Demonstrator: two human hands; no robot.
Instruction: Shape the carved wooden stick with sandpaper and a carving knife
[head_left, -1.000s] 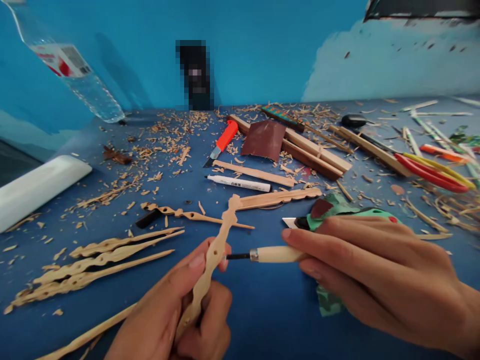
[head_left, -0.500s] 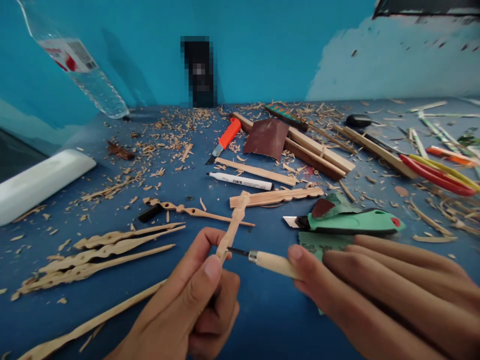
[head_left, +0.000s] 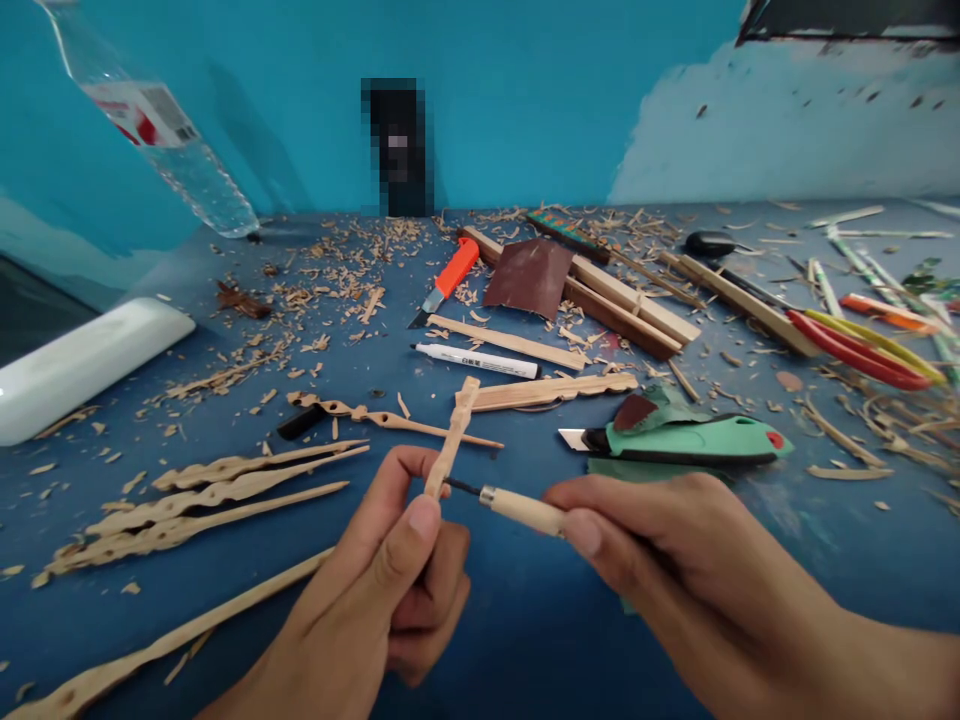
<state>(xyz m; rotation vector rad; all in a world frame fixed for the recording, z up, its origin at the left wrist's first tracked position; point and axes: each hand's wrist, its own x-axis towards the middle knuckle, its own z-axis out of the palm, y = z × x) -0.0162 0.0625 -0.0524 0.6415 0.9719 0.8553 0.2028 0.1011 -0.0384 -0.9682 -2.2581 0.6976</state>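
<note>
My left hand is closed around a small carved wooden stick, its upper end sticking up past the thumb and forefinger. From the right, my right hand pinches the pale wooden handle of a carving tool. The tool's thin dark metal shank meets the side of the stick just above my left thumb; its very tip is hidden there. To the left lie several carved wooden sticks with wavy outlines and pointed ends. A green utility knife lies beyond my right hand, blade out.
A whiteboard marker, an orange-red cutter, brown sandpaper and wood strips lie farther back among shavings. Red-and-yellow-handled pliers are at right. A tilted-looking plastic bottle and a white object stand left.
My right hand has turned, its fingers now curled in rather than stretched out along the right. The stick has tilted and shifted slightly left, with the tool still against it.
</note>
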